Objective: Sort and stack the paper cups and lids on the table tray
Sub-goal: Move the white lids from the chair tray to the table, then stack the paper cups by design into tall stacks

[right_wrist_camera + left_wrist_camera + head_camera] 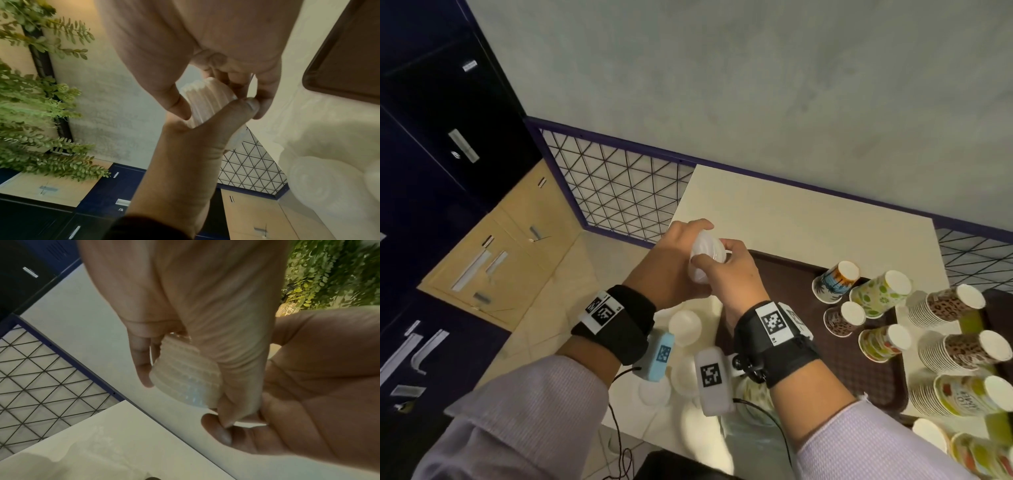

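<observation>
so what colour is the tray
Dark brown tray, clearest in the head view.

Cups (873,318) on tray (859,377)

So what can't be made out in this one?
- How many lids are in the stack of lids: both hands cover it in all three views.
- Loose lids on the table: head view, partly behind the wrist cameras.
- Cup stacks at the right: cut off by the head view's edge.
- Tray: only a corner in the right wrist view.
</observation>
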`<state>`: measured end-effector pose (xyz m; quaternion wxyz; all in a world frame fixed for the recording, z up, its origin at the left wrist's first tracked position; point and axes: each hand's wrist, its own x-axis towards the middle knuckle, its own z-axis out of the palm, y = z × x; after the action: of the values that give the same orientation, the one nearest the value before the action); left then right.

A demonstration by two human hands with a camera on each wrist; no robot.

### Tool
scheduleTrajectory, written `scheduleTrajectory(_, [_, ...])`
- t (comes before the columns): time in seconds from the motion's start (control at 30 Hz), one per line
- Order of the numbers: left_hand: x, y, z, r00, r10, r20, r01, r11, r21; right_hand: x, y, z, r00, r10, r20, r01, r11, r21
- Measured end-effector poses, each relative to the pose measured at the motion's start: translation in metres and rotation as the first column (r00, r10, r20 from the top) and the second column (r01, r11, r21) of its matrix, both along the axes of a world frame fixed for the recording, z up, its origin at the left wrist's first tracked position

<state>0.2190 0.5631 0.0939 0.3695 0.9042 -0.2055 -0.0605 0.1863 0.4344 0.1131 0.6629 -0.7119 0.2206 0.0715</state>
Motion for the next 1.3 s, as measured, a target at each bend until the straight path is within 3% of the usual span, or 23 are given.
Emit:
scheduleTrajectory(0.27, [-0.005,0.007,-0.011,0.992,0.041,0.123,-0.05,0.996,0.077,-0.012,0.001,0.004,0.999,0.044,0.016,-0.044,0.999,-0.014])
scheduleTrajectory(0.4, [-0.007,0.013,-0.014,0.994,0.05,0.096,-0.057,0.995,0.078,-0.022,-0.004,0.008,0.994,0.093,0.05,-0.082,0.979,-0.185])
scheduleTrajectory(0.6, [-0.011,0.02,-0.018,0.999,0.045,0.005,-0.045,0.993,0.113,-0.052,-0.012,0.018,0.957,0.176,0.228,-0.071,0.911,-0.406])
scheduleTrajectory(0.73, [-0.015,0.016,-0.014,0.991,0.064,-0.121,-0.045,0.987,0.157,-0.08,-0.019,0.034,0.879,0.381,0.288,-0.205,0.845,-0.494])
scheduleTrajectory(0.87, [-0.014,0.01,-0.019,0.983,0.083,-0.161,-0.042,0.968,0.247,-0.116,-0.031,0.035,0.694,0.702,0.16,-0.456,0.601,-0.656])
scheduleTrajectory(0.97, [-0.006,0.002,-0.031,0.981,0.095,-0.17,-0.038,0.949,0.313,-0.149,-0.043,0.027,0.619,0.776,0.119,-0.537,0.529,-0.658])
scheduleTrajectory(1.17, [0.015,-0.021,-0.074,0.973,0.138,-0.187,-0.051,0.913,0.405,-0.21,-0.074,-0.007,0.606,0.789,-0.097,-0.671,0.443,-0.595])
scheduleTrajectory(1.23, [0.021,-0.029,-0.092,0.974,0.145,-0.173,-0.046,0.878,0.476,-0.222,-0.084,-0.017,0.671,0.735,-0.093,-0.629,0.498,-0.597])
scheduleTrajectory(1.3, [0.028,-0.036,-0.108,0.983,0.125,-0.135,-0.027,0.823,0.568,-0.229,-0.091,-0.024,0.781,0.624,0.002,-0.488,0.614,-0.621])
